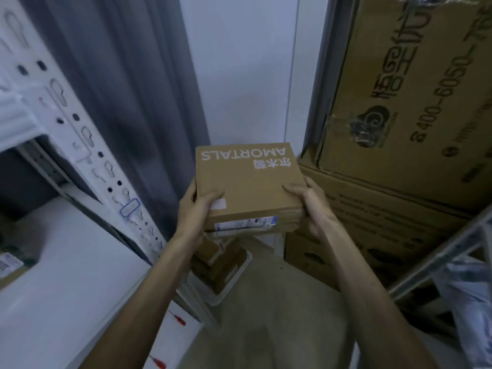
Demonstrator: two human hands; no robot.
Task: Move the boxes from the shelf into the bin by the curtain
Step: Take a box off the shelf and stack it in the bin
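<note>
A flat brown cardboard box (249, 179) with white AMORTALS lettering is held level in the air in front of me, with what looks like a second thin box stacked under it. My left hand (195, 213) grips its near left corner, thumb on top. My right hand (310, 199) grips its near right corner. Directly below the box a white bin (239, 272) stands on the floor beside the grey curtain (127, 83); several brown boxes (221, 265) lie inside it. The white shelf (66, 262) is at my left.
A white perforated shelf upright (87, 145) runs diagonally between the shelf and the curtain. Large stacked cardboard cartons (404, 123) fill the right side. A metal rack frame (442, 257) with plastic-wrapped goods sits at lower right. Beige floor (279, 302) lies between. Red-handled tools (178, 319) lie near the shelf foot.
</note>
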